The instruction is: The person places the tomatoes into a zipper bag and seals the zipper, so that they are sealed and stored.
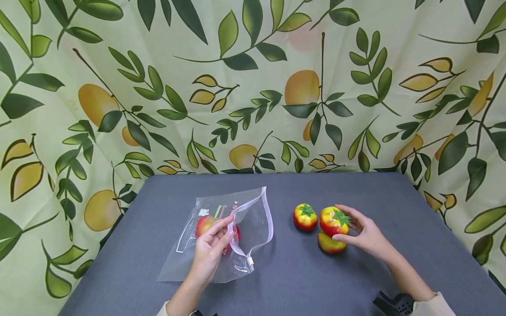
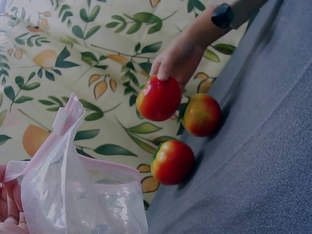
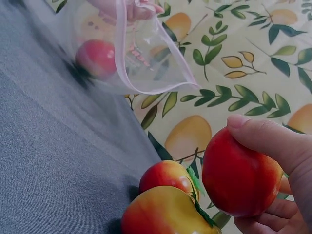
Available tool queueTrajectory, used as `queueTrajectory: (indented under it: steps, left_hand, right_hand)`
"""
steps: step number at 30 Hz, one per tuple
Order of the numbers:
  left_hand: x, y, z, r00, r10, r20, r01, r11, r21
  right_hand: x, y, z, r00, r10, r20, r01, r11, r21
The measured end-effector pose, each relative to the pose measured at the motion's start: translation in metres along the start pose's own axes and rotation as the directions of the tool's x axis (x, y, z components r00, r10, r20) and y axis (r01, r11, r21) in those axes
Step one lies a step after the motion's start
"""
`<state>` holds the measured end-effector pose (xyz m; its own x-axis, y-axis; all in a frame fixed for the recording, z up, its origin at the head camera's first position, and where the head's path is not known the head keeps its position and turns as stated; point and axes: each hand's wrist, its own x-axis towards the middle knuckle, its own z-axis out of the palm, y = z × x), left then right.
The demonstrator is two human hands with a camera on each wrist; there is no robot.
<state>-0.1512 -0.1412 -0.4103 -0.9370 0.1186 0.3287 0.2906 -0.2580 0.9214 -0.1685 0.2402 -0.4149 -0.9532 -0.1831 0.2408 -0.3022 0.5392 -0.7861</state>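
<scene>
Right of a clear zip bag (image 1: 179, 265), the right hand (image 1: 365, 232) holds a red-and-yellow fruit (image 1: 331, 219) between thumb and fingers; the left hand (image 1: 209, 252) pinches the bag's open edge.

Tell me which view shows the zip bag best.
The head view: it frames the whole zip bag, open, with fruit inside and the left hand pinching it. The left wrist view shows part, cut off below; the right wrist view shows its open end and red fruit, cut off above.

Fruit (image 1: 203, 225) in the bag (image 1: 258, 224) partly behind left fingers (image 1: 218, 226), bag print (image 1: 204, 212) illegibly small
</scene>
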Motion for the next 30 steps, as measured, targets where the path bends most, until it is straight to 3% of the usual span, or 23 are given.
queueTrajectory:
  steps: [7, 24, 30]
  left_hand:
    - [0.000, 0.001, 0.000, 1.000, -0.025, -0.016, 0.026, 1.000, 0.013]
    - [0.002, 0.002, -0.002, 0.998, 0.044, 0.037, -0.043, 0.999, -0.019]
    - [0.001, 0.003, -0.001, 0.999, 0.038, 0.019, -0.038, 0.999, 0.001]
  right_hand:
    - [0.001, -0.005, 0.002, 0.999, 0.027, 0.024, -0.027, 1.000, 0.006]
    - [0.004, -0.015, 0.018, 0.997, 0.028, 0.077, -0.034, 0.997, 0.070]
    - [0.006, -0.018, 0.023, 0.996, 0.024, 0.080, -0.028, 0.998, 0.055]
